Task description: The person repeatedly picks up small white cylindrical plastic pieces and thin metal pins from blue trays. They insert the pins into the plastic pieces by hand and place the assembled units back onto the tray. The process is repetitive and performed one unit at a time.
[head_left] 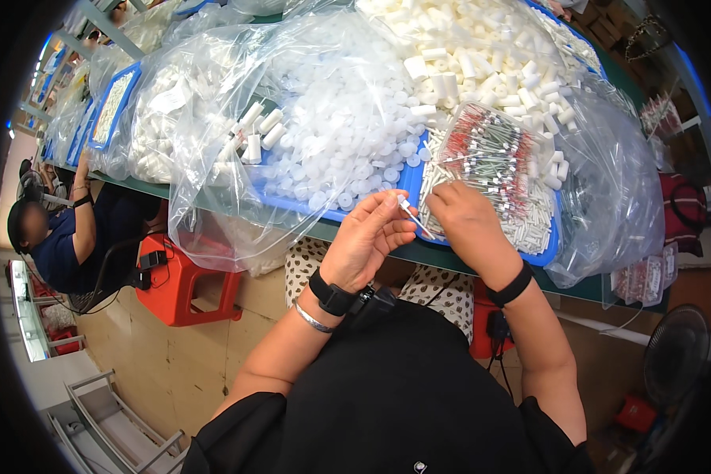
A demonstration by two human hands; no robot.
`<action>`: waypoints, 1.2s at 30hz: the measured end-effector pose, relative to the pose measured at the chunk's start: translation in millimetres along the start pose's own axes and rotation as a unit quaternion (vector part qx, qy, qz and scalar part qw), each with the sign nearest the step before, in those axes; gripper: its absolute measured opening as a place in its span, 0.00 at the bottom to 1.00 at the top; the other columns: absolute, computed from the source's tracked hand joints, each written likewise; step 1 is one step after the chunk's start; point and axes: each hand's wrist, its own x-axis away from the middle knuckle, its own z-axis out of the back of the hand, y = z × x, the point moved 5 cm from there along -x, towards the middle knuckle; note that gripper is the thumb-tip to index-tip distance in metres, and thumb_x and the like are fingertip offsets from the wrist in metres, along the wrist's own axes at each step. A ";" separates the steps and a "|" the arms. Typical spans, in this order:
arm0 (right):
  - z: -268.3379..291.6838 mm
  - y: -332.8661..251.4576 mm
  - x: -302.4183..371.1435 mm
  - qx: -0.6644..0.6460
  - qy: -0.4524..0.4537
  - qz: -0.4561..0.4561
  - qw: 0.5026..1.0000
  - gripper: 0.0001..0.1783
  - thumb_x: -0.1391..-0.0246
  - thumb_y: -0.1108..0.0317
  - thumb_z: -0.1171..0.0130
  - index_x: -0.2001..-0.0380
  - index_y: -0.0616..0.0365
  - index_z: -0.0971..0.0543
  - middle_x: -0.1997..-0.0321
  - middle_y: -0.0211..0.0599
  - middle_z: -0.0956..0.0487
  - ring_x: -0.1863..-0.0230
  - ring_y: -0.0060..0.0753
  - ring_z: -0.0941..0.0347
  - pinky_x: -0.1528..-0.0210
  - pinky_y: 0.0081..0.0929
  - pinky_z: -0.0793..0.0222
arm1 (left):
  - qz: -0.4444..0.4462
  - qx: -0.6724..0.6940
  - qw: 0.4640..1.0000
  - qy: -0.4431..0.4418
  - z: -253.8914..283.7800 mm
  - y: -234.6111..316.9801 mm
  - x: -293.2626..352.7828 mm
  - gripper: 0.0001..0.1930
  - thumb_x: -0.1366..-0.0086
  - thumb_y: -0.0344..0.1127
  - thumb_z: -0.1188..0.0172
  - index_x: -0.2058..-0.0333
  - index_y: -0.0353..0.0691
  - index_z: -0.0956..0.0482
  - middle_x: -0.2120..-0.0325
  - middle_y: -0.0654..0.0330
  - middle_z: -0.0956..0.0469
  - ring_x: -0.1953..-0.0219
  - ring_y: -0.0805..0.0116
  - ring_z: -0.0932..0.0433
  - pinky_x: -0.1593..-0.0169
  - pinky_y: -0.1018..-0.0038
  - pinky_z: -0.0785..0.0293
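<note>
Our left fingers pinch one white stick; beside our right fingers (grip unclear), many white tubes seem left.

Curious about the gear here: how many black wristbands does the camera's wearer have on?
2: one wristband behind the left hand, another wristband behind the right hand.

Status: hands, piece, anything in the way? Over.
Left hand pinching thin white piece. Right hand over white sticks. Clear plastic left of hands, not between them.
</note>
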 end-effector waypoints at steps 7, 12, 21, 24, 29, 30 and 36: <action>2.2 7.4 2.3 -0.096 0.021 -0.027 0.995 0.08 0.55 0.76 0.42 0.68 0.59 0.26 0.69 0.41 0.24 0.65 0.44 0.24 0.66 0.36 0.27 | 0.000 0.019 1.000 0.010 -4.2 1.3 1.8 0.17 0.29 0.36 0.46 0.46 0.33 0.30 0.55 0.50 0.22 0.54 0.66 0.20 0.49 0.73 0.22; 28.2 3.7 15.8 -0.269 0.020 -0.183 0.945 0.05 0.43 0.74 0.41 0.65 0.61 0.26 0.70 0.44 0.20 0.71 0.47 0.22 0.69 0.35 0.29 | -0.023 0.059 0.998 0.022 -10.5 7.5 1.5 0.18 0.29 0.34 0.47 0.45 0.32 0.32 0.55 0.48 0.23 0.53 0.64 0.21 0.46 0.72 0.22; 42.9 -0.6 28.3 -0.277 0.084 -0.179 0.940 0.06 0.45 0.75 0.39 0.65 0.61 0.25 0.71 0.44 0.21 0.72 0.44 0.22 0.70 0.33 0.29 | -0.021 0.056 0.998 0.020 -18.6 1.1 -3.2 0.17 0.29 0.31 0.48 0.45 0.31 0.32 0.54 0.48 0.22 0.51 0.63 0.21 0.45 0.71 0.22; 43.8 -0.2 29.8 -0.243 0.092 -0.149 0.954 0.06 0.45 0.75 0.39 0.64 0.62 0.24 0.70 0.43 0.20 0.72 0.41 0.21 0.70 0.30 0.28 | -0.012 0.019 1.000 0.006 -22.8 -2.7 -3.1 0.18 0.29 0.31 0.48 0.43 0.32 0.31 0.53 0.49 0.22 0.52 0.65 0.21 0.47 0.73 0.22; 25.8 7.0 35.0 -0.512 0.003 -0.276 0.814 0.08 0.40 0.72 0.41 0.59 0.64 0.23 0.70 0.39 0.18 0.73 0.27 0.20 0.71 0.23 0.26 | 0.026 -0.074 0.996 -0.037 -32.1 -16.0 1.3 0.21 0.29 0.32 0.47 0.40 0.32 0.32 0.53 0.55 0.22 0.54 0.71 0.22 0.50 0.76 0.25; 20.4 11.3 39.1 -0.599 -0.039 -0.321 0.733 0.09 0.40 0.72 0.42 0.58 0.64 0.24 0.70 0.39 0.18 0.73 0.25 0.20 0.70 0.21 0.25 | 0.033 -0.090 0.995 -0.042 -32.7 -17.8 1.3 0.21 0.29 0.33 0.46 0.40 0.33 0.32 0.53 0.57 0.22 0.55 0.73 0.22 0.52 0.77 0.26; 34.9 5.1 43.7 -0.480 -0.002 -0.278 0.832 0.10 0.39 0.72 0.43 0.55 0.61 0.24 0.75 0.37 0.18 0.73 0.24 0.19 0.70 0.21 0.26 | 0.056 -0.139 0.988 -0.027 -37.5 -25.4 0.8 0.20 0.30 0.36 0.44 0.43 0.33 0.28 0.58 0.63 0.21 0.61 0.79 0.24 0.57 0.81 0.27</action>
